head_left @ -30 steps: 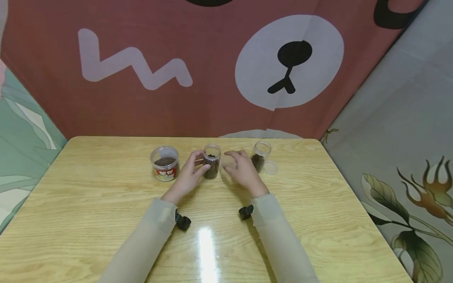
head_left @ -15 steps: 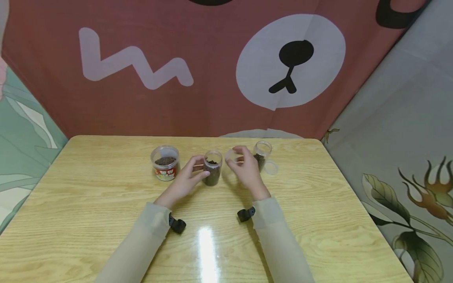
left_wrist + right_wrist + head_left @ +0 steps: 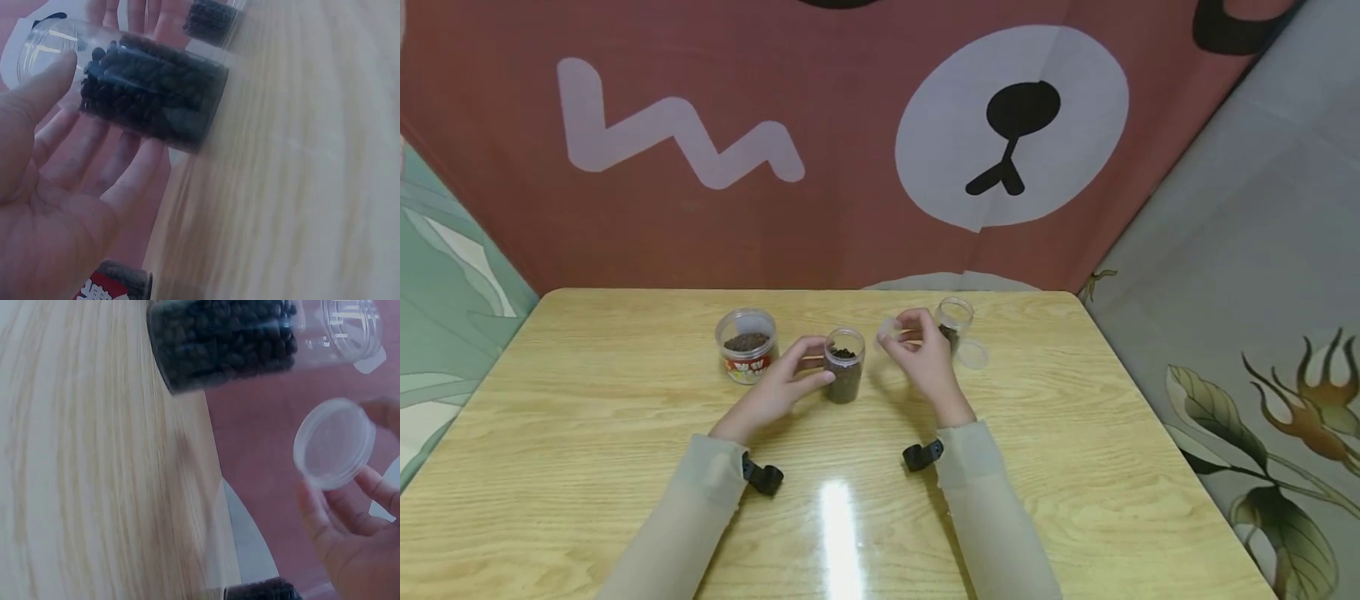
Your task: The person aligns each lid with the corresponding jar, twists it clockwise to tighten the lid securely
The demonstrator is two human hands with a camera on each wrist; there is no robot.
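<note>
The person's left hand point(image 3: 775, 389) grasps a clear jar point(image 3: 844, 377) of dark pellets, thumb against the near side by its neck, the other fingers spread wide along the far side. The jar is upright and uncapped over the table point(image 3: 587, 467); whether its base touches the wood cannot be told. The right hand point(image 3: 928, 358) pinches a translucent lid point(image 3: 334, 444) by its rim, thumb opposite the fingers, near the jar but apart from it. A 2nd jar point(image 3: 953, 335) and a loose cap point(image 3: 973, 355) lie just beyond that hand; a red-labelled tub point(image 3: 747, 368) stands beside the left.
</note>
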